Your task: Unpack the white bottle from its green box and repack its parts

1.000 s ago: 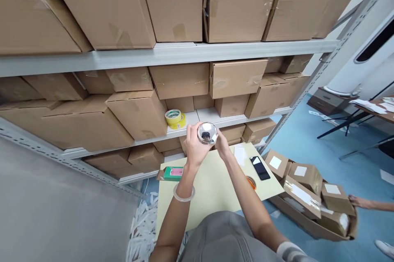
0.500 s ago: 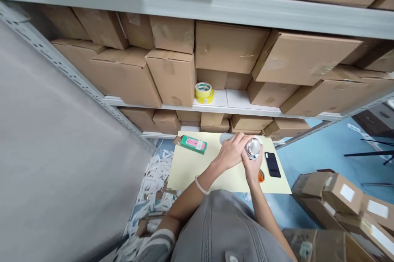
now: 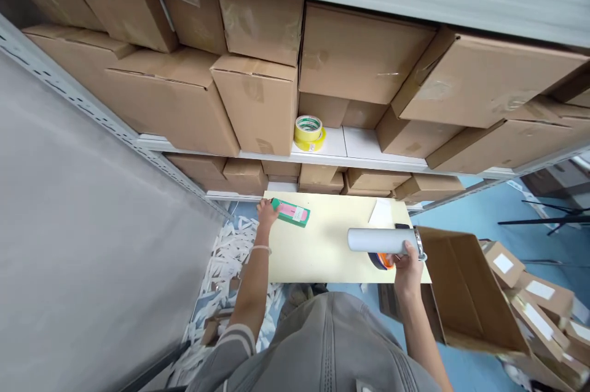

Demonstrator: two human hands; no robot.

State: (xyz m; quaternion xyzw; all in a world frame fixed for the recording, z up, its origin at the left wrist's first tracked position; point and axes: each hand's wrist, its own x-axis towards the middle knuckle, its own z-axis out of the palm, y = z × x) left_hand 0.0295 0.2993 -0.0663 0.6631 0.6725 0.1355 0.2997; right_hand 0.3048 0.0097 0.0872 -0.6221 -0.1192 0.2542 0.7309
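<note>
My right hand (image 3: 406, 268) is wrapped round the lid end of a pale grey-blue tumbler (image 3: 380, 239). The tumbler lies sideways in the air over the table, its shiny metal lid pointing right. At the table's left edge, my left hand (image 3: 267, 212) grips the left end of a slim green box (image 3: 293, 212) with a pink picture and a white label. That end of the box is hidden by my fingers. Partly under the tumbler shows an orange and dark tape roll (image 3: 380, 260). A black phone (image 3: 402, 226) is mostly hidden behind the tumbler.
The cream tabletop (image 3: 318, 257) stands before shelves of cardboard boxes (image 3: 258, 103). Yellow tape rolls (image 3: 308, 132) sit on a shelf. A white paper (image 3: 380, 212) lies at the table's back. Right of it stands an open carton (image 3: 474, 294); white paper strips (image 3: 230, 250) cover the floor at left.
Both hands were on the tumbler, held upright with its lid toward me. My left hand has let go and moved left to the green box; my right has tipped the tumbler sideways.
</note>
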